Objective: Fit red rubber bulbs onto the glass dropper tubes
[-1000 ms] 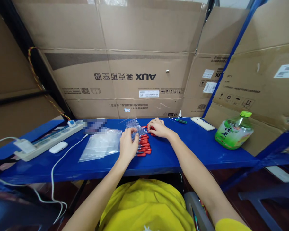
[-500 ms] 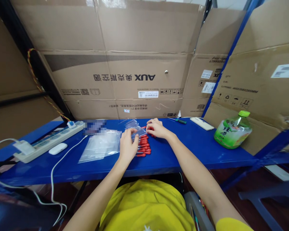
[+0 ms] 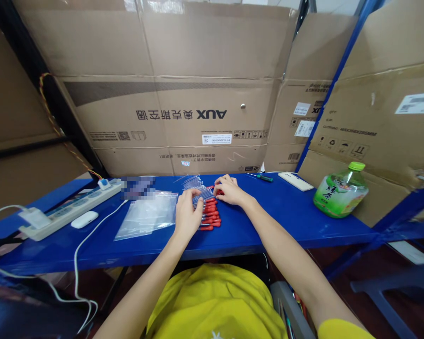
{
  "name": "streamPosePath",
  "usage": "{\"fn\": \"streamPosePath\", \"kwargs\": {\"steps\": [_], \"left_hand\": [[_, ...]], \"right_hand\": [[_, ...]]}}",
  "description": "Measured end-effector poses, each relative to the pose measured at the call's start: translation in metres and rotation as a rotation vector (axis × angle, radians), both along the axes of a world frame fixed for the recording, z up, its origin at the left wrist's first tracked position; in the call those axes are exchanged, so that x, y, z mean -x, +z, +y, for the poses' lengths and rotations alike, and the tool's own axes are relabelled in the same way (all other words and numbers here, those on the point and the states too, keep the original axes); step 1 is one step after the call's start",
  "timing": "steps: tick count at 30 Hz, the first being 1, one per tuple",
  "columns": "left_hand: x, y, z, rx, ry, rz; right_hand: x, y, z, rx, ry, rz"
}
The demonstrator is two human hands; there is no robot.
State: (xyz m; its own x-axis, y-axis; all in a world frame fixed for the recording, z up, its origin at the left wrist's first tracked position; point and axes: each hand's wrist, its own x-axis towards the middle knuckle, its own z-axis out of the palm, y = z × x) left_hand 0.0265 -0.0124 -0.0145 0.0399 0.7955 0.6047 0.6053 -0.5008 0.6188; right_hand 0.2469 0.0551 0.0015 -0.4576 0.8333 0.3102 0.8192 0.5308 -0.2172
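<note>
Several small red-handled screwdrivers [image 3: 211, 217] lie in a stacked row on the blue table, handles to the right. Their thin metal shafts [image 3: 193, 181] point left and away from me. My left hand [image 3: 189, 209] rests over the shafts at the left of the row; its thumb and index finger are apart, with shafts visible between them. At the far end of the row, my right hand [image 3: 230, 190] has its fingers bent down and closed around a red handle, partly hidden under the fingertips.
Clear plastic bags [image 3: 146, 216] lie left of the screwdrivers. Farther left are a power strip [image 3: 81, 205], a white case [image 3: 85, 219] and a cable. A green screwdriver [image 3: 265, 178], a phone [image 3: 296, 181] and a green tea bottle [image 3: 341, 193] are on the right. Cardboard [image 3: 183, 56] walls the back.
Both hands stay in nearly the same place over the screwdrivers. The right fingers shift very slightly; the view moves a little.
</note>
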Motion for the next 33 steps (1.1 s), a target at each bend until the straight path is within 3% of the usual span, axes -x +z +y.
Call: {"fn": "streamPosePath", "kwargs": {"steps": [6, 13, 17, 21, 26, 33], "left_hand": [[0.000, 0.000, 0.001, -0.008, 0.004, -0.007], [-0.001, 0.007, -0.008, -0.100, 0.040, 0.036], [-0.003, 0.010, -0.012, -0.162, 0.063, 0.057], [-0.004, 0.009, -0.012, -0.126, 0.023, 0.155], [-0.005, 0.007, -0.012, -0.080, -0.054, 0.194], [-0.006, 0.006, -0.012, -0.074, -0.093, 0.254]], "right_hand": [[-0.003, 0.009, 0.001, -0.040, 0.000, 0.175], [-0.004, 0.020, -0.001, 0.210, 0.204, 0.756], [0.004, 0.024, -0.012, 0.322, 0.262, 0.825], [0.016, 0.026, -0.020, 0.385, 0.282, 0.835], [0.027, 0.022, -0.020, 0.400, 0.365, 0.898], [0.029, 0.020, -0.021, 0.390, 0.334, 0.906]]}}
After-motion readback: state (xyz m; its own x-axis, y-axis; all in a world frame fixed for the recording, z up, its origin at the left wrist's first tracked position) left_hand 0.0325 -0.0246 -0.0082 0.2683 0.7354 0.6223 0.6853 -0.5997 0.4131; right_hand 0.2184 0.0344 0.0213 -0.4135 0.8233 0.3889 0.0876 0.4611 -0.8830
